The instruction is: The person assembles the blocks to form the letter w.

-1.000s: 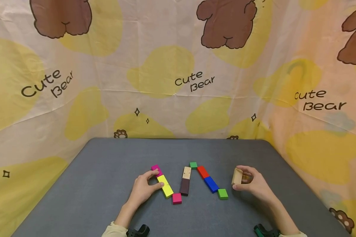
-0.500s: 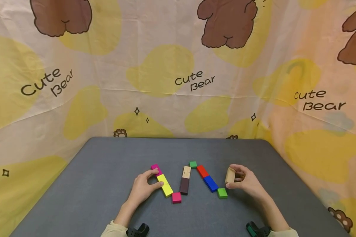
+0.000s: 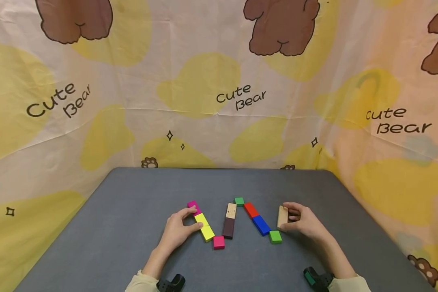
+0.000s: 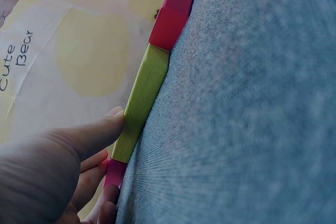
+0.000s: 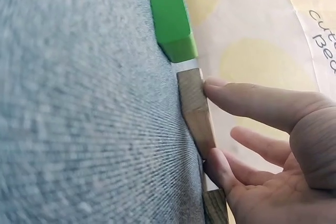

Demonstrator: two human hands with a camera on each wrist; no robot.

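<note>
My left hand (image 3: 177, 228) rests at the upper left of the block row. Its thumb touches the side of a yellow block (image 4: 140, 103), and the other fingertips are at a magenta block (image 4: 114, 173) beyond it. At the right, my right hand (image 3: 306, 222) pinches a pale wooden block (image 3: 282, 217) by its ends, thumb at the near end. This block is low over the table, close to a green block (image 5: 173, 22). A second bit of wood (image 5: 215, 208) shows beneath the fingers in the right wrist view.
The zigzag row continues with a pink-red block (image 3: 219, 242), a dark brown block (image 3: 228, 228), a speckled wooden block (image 3: 231, 210), another green block (image 3: 239, 201), a red block (image 3: 251, 209) and a blue block (image 3: 261, 225). A printed cloth (image 3: 204, 89) hangs behind the grey table (image 3: 131, 190).
My right hand has carried the wooden block leftward, toward the green block at the row's right end, and the block now sits lower and flatter. My left hand has stayed put.
</note>
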